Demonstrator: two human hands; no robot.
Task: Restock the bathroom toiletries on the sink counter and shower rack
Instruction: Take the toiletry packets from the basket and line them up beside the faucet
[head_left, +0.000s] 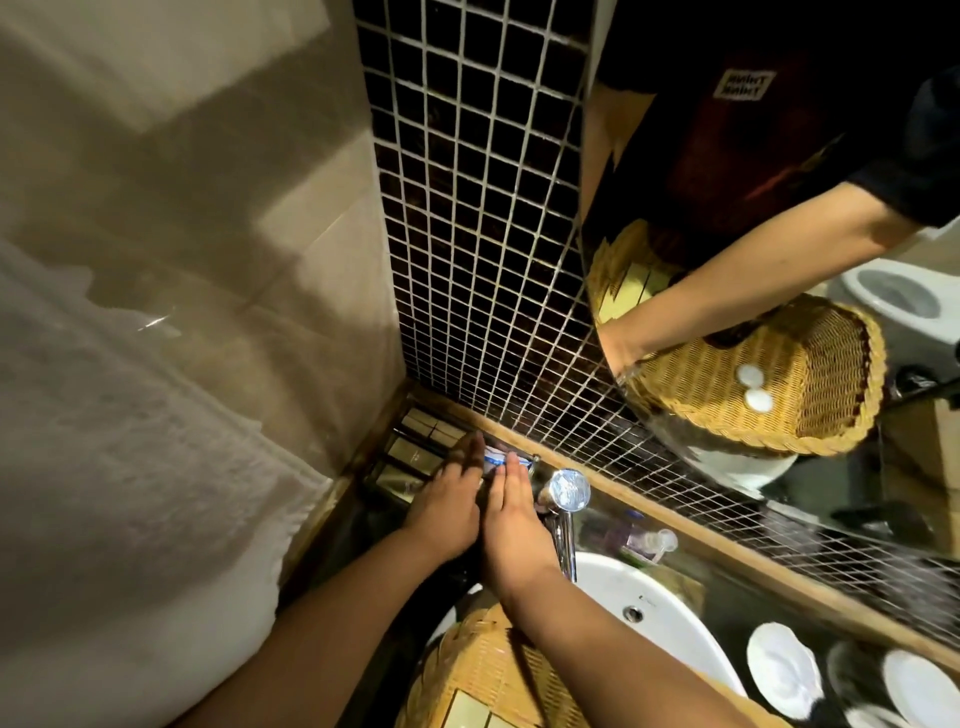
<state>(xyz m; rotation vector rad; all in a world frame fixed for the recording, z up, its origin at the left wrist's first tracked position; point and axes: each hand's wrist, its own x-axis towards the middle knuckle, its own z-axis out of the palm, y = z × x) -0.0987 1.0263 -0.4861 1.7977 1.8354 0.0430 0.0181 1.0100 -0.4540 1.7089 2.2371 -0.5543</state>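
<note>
Past the basket (485, 675), left hand (448, 512) and right hand (511, 519), grips apart, flank white item (493, 460).

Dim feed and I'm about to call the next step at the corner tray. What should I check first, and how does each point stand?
1. Both hands at the tray: left hand and right hand reach the corner tray. Ok.
2. Fingers straight, nothing gripped. Ok.
3. White-and-blue packet seated in its compartment: fingertips cover most of it. Cannot tell.
4. Faucet clear of the right hand: close beside it, apart. Ok.
5. Stock left in the basket: yellow packets show inside. Ok.
6. Basket steady on the basin: its underside is hidden. Cannot tell.
</note>
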